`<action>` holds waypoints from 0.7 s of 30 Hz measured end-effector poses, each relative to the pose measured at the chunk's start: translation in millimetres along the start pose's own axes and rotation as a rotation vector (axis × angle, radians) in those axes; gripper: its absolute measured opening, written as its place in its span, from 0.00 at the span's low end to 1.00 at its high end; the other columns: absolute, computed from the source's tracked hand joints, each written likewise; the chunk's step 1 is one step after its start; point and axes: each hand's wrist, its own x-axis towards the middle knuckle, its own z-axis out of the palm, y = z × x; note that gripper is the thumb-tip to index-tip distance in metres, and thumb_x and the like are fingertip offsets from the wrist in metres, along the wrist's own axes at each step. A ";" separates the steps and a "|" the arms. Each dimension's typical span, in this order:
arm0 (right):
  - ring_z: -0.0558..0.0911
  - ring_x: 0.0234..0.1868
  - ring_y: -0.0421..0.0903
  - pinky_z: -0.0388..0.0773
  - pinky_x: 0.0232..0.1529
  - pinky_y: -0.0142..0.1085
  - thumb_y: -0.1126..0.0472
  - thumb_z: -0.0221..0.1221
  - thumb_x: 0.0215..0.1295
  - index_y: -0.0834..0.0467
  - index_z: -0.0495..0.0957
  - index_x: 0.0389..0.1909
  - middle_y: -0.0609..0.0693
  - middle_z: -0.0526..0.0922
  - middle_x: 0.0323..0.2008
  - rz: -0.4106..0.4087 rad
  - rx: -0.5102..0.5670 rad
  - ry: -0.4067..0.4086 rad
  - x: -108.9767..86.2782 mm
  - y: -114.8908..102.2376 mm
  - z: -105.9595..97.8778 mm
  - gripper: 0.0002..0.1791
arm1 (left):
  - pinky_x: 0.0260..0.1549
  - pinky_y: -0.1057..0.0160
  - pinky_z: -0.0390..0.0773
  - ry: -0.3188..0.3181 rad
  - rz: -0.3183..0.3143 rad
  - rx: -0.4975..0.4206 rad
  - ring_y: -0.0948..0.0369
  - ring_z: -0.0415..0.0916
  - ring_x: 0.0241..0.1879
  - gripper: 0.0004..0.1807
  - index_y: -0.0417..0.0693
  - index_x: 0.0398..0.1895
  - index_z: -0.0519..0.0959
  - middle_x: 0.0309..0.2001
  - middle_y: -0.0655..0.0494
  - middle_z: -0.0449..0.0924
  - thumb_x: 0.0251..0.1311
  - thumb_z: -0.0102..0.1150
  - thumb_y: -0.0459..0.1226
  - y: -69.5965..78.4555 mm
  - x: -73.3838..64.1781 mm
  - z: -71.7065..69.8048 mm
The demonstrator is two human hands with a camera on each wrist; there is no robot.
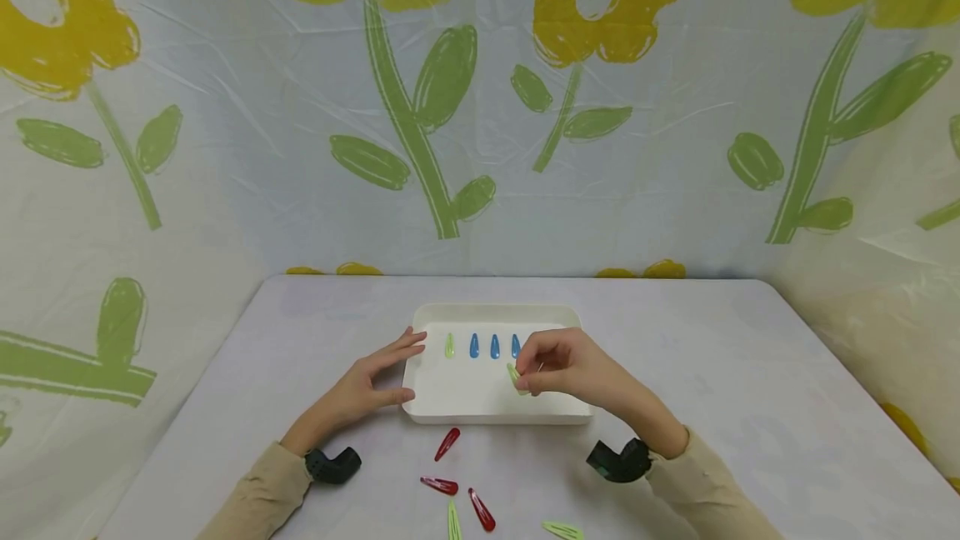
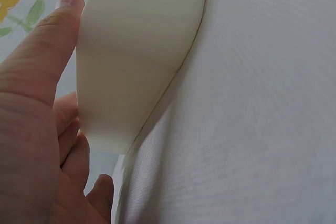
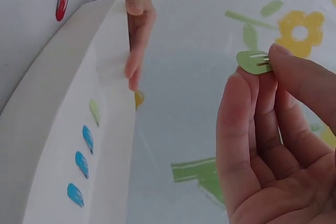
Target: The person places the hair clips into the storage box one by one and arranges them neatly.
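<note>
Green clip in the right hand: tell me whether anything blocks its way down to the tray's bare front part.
Nothing visible does: the right hand holds the green clip over the tray, and the blue clips lie in a row farther back.

No readable text showing

No letters, numbers, labels, brands or signs are reading legibly in the head view or in either wrist view
</note>
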 end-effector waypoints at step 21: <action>0.83 0.29 0.51 0.83 0.39 0.45 0.65 0.67 0.62 0.64 0.80 0.37 0.57 0.84 0.29 0.065 0.079 0.140 12.5 -4.3 -23.8 0.08 | 0.70 0.73 0.46 0.007 0.018 -0.005 0.46 0.43 0.77 0.36 0.33 0.68 0.68 0.74 0.43 0.59 0.57 0.71 0.34 -0.5 -0.8 0.6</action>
